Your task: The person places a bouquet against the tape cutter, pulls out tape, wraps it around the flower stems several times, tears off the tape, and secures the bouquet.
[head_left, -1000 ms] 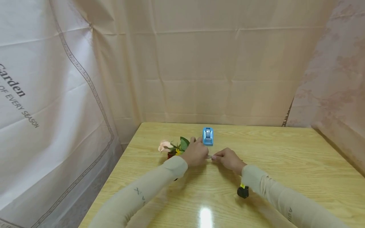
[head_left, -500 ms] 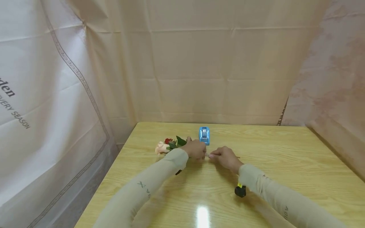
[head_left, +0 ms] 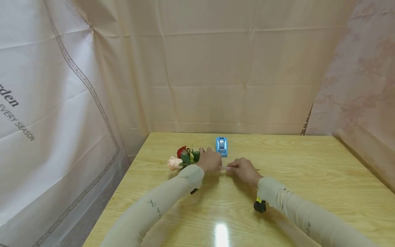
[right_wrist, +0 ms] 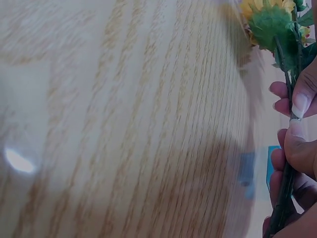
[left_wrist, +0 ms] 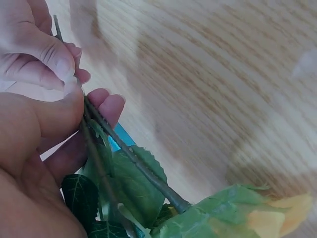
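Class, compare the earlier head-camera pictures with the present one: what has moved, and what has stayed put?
The flower bunch has turned in the left hand: the red bloom, low and mostly hidden before, now sits on top, the peach rose lower. Both hands, the right hand included, still grip the stems. The blue tape dispenser stayed.

Makeshift studio booth — draped cloths (head_left: 234, 68), wooden table (head_left: 308, 178)

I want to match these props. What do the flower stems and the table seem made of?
Flower stems: likely plastic, artificial; smooth, uniformly dull green, with stiff fabric-like leaves.
Table: light wood-grain top, probably laminate or varnished; glossy, it mirrors a lamp.
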Tool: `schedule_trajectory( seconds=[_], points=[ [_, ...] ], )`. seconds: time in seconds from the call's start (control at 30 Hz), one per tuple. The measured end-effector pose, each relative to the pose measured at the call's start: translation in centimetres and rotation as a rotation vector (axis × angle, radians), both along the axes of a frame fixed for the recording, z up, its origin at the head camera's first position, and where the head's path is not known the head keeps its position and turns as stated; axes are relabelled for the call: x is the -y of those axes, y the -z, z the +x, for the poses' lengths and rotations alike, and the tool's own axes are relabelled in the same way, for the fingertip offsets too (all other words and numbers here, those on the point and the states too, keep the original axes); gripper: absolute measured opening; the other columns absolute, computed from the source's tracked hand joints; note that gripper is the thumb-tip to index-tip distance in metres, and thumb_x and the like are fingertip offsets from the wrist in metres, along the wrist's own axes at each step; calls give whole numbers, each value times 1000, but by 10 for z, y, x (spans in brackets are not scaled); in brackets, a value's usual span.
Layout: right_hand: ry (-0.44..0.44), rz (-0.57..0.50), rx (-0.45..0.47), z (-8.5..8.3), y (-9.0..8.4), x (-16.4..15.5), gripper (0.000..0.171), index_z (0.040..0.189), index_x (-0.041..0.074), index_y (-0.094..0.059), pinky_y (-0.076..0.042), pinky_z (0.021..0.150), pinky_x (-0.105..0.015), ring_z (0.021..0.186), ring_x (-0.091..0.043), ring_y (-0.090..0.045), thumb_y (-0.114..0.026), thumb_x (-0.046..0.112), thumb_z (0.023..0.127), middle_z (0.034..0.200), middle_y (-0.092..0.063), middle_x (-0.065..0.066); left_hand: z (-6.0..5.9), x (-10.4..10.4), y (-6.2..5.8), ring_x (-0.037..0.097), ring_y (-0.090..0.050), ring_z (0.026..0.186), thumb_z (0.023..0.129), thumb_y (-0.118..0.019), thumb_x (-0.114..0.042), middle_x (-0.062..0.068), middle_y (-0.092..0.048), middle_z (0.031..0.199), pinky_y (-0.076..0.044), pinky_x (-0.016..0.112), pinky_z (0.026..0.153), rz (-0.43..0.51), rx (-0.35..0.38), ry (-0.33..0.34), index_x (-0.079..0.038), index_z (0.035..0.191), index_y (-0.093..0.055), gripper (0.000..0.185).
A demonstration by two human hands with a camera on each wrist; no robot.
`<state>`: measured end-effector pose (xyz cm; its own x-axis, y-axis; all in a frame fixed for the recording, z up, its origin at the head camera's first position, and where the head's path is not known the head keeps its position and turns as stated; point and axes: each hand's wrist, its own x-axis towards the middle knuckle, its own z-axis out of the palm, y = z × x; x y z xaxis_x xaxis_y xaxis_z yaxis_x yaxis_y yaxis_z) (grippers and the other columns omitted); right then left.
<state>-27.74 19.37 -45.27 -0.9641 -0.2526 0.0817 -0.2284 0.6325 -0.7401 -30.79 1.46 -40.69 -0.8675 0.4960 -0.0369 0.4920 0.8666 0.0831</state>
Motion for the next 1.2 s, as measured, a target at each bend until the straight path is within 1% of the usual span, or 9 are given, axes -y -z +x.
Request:
schedule_trajectory(
  seconds=[0.17, 0.3, 0.4, 0.5, 0.67, 0.77, 0.9, 1.1, 1.2],
  points=[
    [5, 10, -32, 0, 2, -1, 20, 112, 3, -79, -54, 84, -42, 92, -21, -64, -71, 15, 97, 94, -73, -5, -2, 0, 3, 20, -52, 97, 94, -75, -38, -10, -76, 100, -29, 51, 95, -4, -19, 26, -24, 95, -83, 16],
    [19, 22, -46, -1, 3, -3, 19, 111, 4, -79, -54, 82, -41, 89, -18, -63, -72, 15, 97, 91, -73, -1, -3, 1, -1, 20, -47, 91, 100, -67, -36, -13, -73, 90, -25, 48, 90, -2, 59, 44, -22, 88, -82, 24],
    [9, 21, -56, -1, 4, -3, 19, 111, 4, -79, -53, 79, -40, 86, -17, -62, -72, 14, 97, 90, -72, 0, -3, 1, -8, 20, -45, 90, 102, -65, -33, -13, -70, 85, -23, 48, 89, -3, 114, 30, -20, 87, -81, 26],
    [2, 19, -71, -1, 5, -2, 19, 111, 4, -79, -53, 78, -39, 85, -17, -61, -72, 13, 97, 90, -72, -1, -3, 2, -11, 20, -45, 91, 101, -67, -33, -12, -69, 85, -24, 47, 89, -20, 112, 30, -20, 88, -80, 22],
    [7, 32, -95, 0, 6, -1, 19, 111, 5, -80, -52, 79, -38, 86, -16, -61, -73, 14, 96, 90, -72, 1, -4, 3, -7, 19, -46, 91, 97, -72, -36, -14, -71, 85, -25, 45, 86, -32, 39, 36, -23, 89, -83, 19],
    [10, 34, -79, -1, 6, -1, 20, 113, 6, -80, -51, 78, -38, 88, -17, -61, -73, 15, 96, 92, -72, 1, -4, 3, -3, 18, -47, 89, 94, -74, -39, -14, -73, 86, -26, 44, 84, -37, -15, 34, -26, 94, -84, 17],
    [10, 34, -33, -2, 5, 0, 21, 115, 7, -79, -54, 86, -44, 96, -22, -65, -71, 17, 98, 101, -74, -2, -4, 3, 0, 16, -47, 88, 92, -76, -42, -14, -76, 93, -28, 42, 85, -41, -80, 36, -27, 95, -84, 18],
    [6, 31, 44, -3, 1, 1, 24, 118, 7, -77, -48, 101, -55, 119, -36, -63, -67, 20, 102, 120, -72, -11, -5, 2, 8, 15, -45, 84, 90, -77, -45, -16, -69, 77, -26, 39, 82, -89, -211, 78, -27, 80, -81, 21],
    [9, 31, 71, -5, 0, 1, 24, 116, 7, -78, -49, 98, -52, 114, -30, -64, -62, 22, 105, 120, -73, -10, -3, 1, 11, 15, -45, 86, 93, -76, -44, -15, -65, 72, -27, 40, 83, -125, -271, 100, -26, 73, -75, 27]
  ],
)
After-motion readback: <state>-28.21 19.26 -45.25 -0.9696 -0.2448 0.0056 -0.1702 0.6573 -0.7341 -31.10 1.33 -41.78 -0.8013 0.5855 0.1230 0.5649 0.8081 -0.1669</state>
